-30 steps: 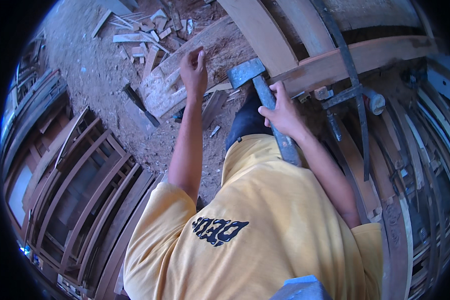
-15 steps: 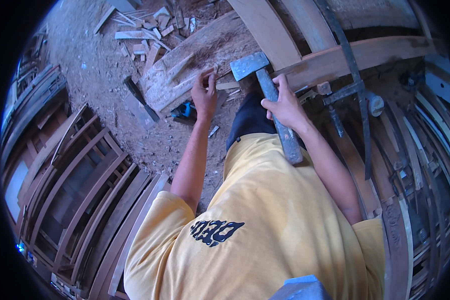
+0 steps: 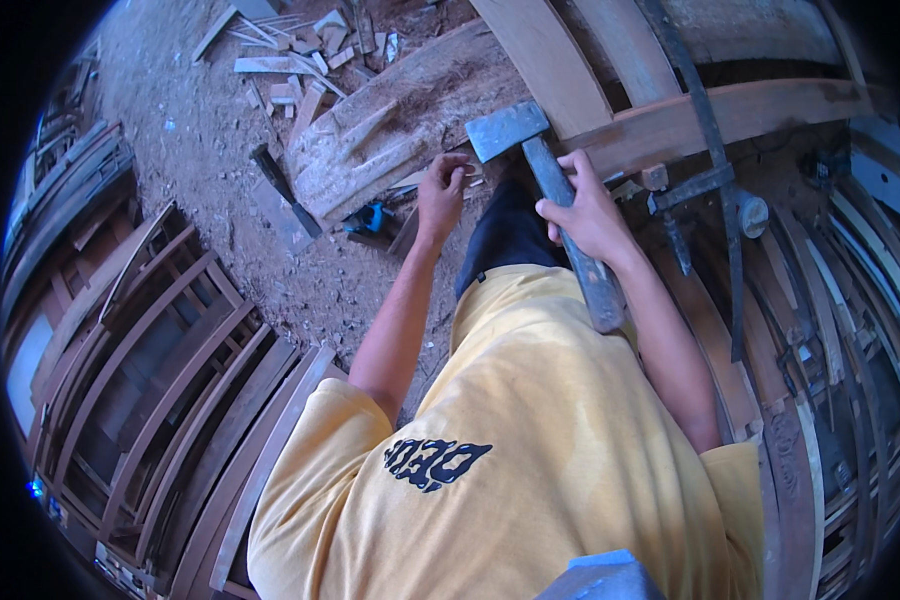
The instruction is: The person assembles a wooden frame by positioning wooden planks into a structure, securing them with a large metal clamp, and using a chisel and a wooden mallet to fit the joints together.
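In front of my body I hold a hammer (image 3: 510, 130) with a heavy, blocky grey head and a worn, thick handle. My right hand (image 3: 590, 215) is closed around the handle below the head, and the handle's end reaches toward my yellow shirt. To the left of the hammer head, my left hand (image 3: 439, 200) is raised with thumb and fingers drawn together. Whatever it may pinch is too small to make out. Behind both hands lies a large, rough wooden slab (image 3: 370, 150) on the dirt ground.
A wooden frame (image 3: 710, 115) with a metal bar clamp (image 3: 708, 130) stands at the far right. Wood offcuts (image 3: 305, 60) lie at the far left, nearer a chisel-like tool (image 3: 282, 190) and a blue-and-black tool (image 3: 368, 218). Curved wooden frames (image 3: 160, 380) fill the left side.
My left hand has moved right and slightly nearer, toward the hammer. The hammer and right hand have shifted slightly right, with the grip kept.
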`<action>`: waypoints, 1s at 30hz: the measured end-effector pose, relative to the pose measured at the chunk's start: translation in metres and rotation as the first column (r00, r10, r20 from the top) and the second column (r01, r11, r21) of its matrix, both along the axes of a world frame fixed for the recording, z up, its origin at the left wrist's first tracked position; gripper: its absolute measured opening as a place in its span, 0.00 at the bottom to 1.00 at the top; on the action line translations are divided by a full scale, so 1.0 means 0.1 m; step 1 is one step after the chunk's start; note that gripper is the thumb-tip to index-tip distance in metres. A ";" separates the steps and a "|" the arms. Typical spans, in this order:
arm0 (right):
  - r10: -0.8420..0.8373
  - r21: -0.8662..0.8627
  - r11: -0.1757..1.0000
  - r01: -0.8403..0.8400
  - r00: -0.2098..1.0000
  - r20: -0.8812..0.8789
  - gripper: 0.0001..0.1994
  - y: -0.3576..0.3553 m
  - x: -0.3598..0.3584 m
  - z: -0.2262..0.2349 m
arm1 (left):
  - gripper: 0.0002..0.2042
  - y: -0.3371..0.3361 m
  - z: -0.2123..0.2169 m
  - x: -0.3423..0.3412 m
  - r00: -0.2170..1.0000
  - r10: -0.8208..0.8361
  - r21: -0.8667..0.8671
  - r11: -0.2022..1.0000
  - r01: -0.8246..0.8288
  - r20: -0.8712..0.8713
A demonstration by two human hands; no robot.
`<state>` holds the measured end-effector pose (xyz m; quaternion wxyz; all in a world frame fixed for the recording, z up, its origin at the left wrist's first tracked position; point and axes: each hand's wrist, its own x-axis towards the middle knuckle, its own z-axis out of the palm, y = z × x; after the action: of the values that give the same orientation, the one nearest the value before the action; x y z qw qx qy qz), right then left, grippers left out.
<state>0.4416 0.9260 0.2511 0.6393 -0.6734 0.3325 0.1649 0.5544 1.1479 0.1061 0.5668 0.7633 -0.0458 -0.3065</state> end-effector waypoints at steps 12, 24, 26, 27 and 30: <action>0.027 -0.173 0.985 -0.029 1.000 -0.011 0.19 -0.43 -0.57 0.42 | 0.20 -1.22 0.21 -0.01 0.873 -0.252 -0.125 0.967 0.220 -0.417; 0.154 -0.852 0.486 -0.194 0.979 -0.134 0.16 -0.31 -0.54 -0.22 | 0.19 -1.33 0.27 -0.10 0.876 -0.205 -0.019 0.976 0.219 -0.436; 0.184 -0.843 0.462 -0.274 0.960 -0.211 0.16 -0.32 -0.51 -0.24 | 0.19 -1.33 0.24 -0.10 0.884 -0.198 -0.015 0.977 0.212 -0.424; 0.160 -0.832 0.485 -0.268 0.963 -0.217 0.17 -0.32 -0.52 -0.23 | 0.19 -1.33 0.22 -0.11 0.878 -0.194 -0.026 0.979 0.203 -0.438; 0.131 -0.830 0.513 -0.217 0.976 -0.175 0.17 -0.30 -0.54 -0.18 | 0.18 -1.34 0.25 -0.08 0.882 -0.188 -0.013 0.979 0.203 -0.433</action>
<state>0.3879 0.8957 0.2327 0.1986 -0.9197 0.3297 0.0768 0.5462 1.0139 0.1315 0.5164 0.6772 0.0090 -0.5241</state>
